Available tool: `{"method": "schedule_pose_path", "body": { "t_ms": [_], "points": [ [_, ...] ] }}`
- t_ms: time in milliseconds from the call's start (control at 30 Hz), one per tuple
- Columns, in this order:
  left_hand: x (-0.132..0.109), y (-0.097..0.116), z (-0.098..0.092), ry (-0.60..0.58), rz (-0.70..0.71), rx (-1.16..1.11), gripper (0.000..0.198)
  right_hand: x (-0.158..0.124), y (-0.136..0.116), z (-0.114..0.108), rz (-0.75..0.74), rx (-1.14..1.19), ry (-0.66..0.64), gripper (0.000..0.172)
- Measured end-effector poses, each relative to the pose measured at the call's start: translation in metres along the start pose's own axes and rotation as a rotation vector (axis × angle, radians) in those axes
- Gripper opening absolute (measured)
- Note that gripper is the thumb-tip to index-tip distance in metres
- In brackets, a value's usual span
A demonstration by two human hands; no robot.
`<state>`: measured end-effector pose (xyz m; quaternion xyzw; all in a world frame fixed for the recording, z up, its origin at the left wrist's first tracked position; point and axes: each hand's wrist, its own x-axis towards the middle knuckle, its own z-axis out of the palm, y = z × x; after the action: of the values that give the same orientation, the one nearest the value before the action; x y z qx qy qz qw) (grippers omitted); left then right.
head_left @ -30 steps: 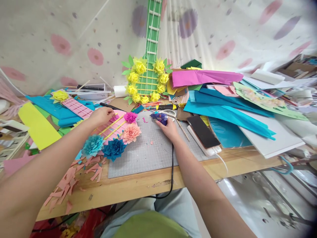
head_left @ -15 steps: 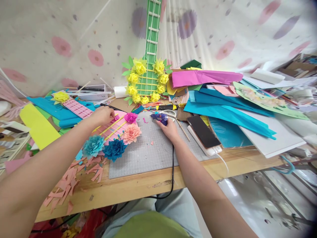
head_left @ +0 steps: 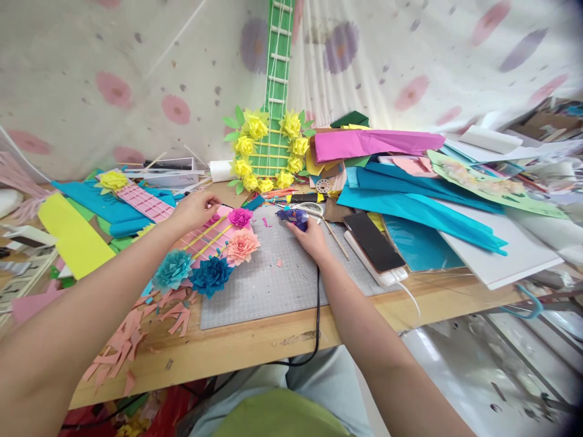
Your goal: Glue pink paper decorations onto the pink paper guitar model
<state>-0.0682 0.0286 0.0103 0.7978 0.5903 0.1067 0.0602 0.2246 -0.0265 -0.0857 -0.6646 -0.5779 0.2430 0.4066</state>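
Note:
My right hand (head_left: 311, 235) is closed around a blue glue gun (head_left: 293, 215) above the grey cutting mat (head_left: 273, 285); its black cord hangs over the table edge. My left hand (head_left: 200, 209) hovers over the upper edge of a pink paper guitar (head_left: 209, 238), fingers curled together; whatever they pinch is too small to make out. Along the guitar's body sit a magenta flower (head_left: 240, 217), a peach flower (head_left: 242, 246), a dark blue flower (head_left: 211, 276) and a light blue flower (head_left: 173, 270). A yellow flower (head_left: 112, 181) is at its neck end.
Behind stands a green paper guitar (head_left: 277, 79) ringed with yellow flowers. A phone (head_left: 374, 241) lies on a white power strip (head_left: 382, 276) at the right, near blue paper sheets (head_left: 423, 209). Peach scraps (head_left: 121, 346) lie at the front left; scissors (head_left: 312, 208) rest beyond the glue gun.
My left hand has risen slightly off the pink guitar, and the small magenta piece seen by its fingertips is no longer visible. My right hand and the glue gun have hardly moved.

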Motion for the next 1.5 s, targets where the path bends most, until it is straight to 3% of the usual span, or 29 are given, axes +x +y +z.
{"method": "schedule_pose_path", "body": {
  "t_ms": [167, 367, 467, 567, 700, 800, 933, 1067, 1300, 1500],
  "points": [
    [-0.003, 0.025, 0.002, -0.078, 0.237, -0.066, 0.035, -0.001, -0.001, -0.001, -0.007, 0.005, -0.006, 0.042],
    [-0.004, 0.044, 0.012, -0.151, 0.257, 0.100, 0.022, -0.001, -0.002, -0.002, -0.004, 0.005, -0.005, 0.042],
    [-0.005, 0.047, 0.013, -0.144, 0.228, 0.080, 0.011, -0.001, -0.003, -0.002, 0.001, 0.007, -0.015, 0.041],
    [-0.004, 0.045, 0.010, -0.053, 0.148, -0.142, 0.007, 0.000, -0.003, -0.002, 0.006, 0.008, -0.027, 0.041],
    [-0.002, 0.043, 0.005, 0.080, -0.001, -0.657, 0.020, 0.000, -0.002, -0.001, 0.005, -0.003, -0.024, 0.043],
    [-0.001, 0.047, 0.003, 0.070, -0.069, -0.966, 0.024, 0.000, -0.001, -0.001, -0.005, -0.003, -0.026, 0.043],
    [0.000, 0.053, 0.004, 0.024, -0.149, -1.081, 0.024, 0.001, -0.001, -0.001, -0.007, -0.011, -0.027, 0.042],
    [0.004, 0.050, 0.007, 0.034, -0.188, -0.884, 0.017, 0.000, -0.002, -0.002, -0.003, -0.004, -0.022, 0.041],
    [0.005, 0.007, -0.008, 0.078, -0.200, -0.031, 0.024, 0.000, -0.001, -0.002, -0.006, 0.015, -0.018, 0.043],
    [-0.001, -0.016, -0.005, -0.094, -0.133, 0.169, 0.030, 0.000, 0.000, 0.000, -0.005, 0.006, -0.011, 0.043]
  ]
}}
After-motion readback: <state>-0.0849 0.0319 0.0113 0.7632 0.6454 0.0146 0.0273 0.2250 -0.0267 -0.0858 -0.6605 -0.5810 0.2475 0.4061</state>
